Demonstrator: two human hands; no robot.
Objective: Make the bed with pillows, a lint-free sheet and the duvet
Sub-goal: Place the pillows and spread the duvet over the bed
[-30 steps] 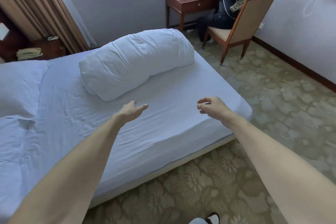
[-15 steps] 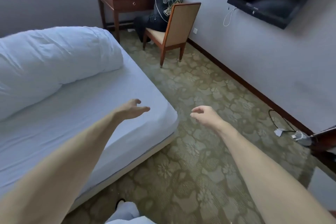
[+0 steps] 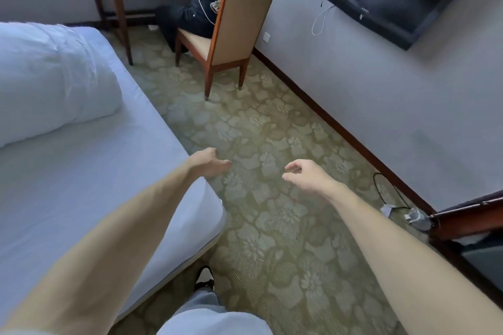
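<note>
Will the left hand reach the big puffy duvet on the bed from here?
Probably not yet. The left hand hangs empty past the bed corner, while the duvet lies off to its left. Only bare sheet lies between, so a step closer should do.

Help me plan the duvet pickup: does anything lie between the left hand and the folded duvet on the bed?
Nothing visible does. The empty left hand is at the edge of the bed; only bare sheet lies between it and the folded duvet. The chair stands apart on the carpet.
</note>
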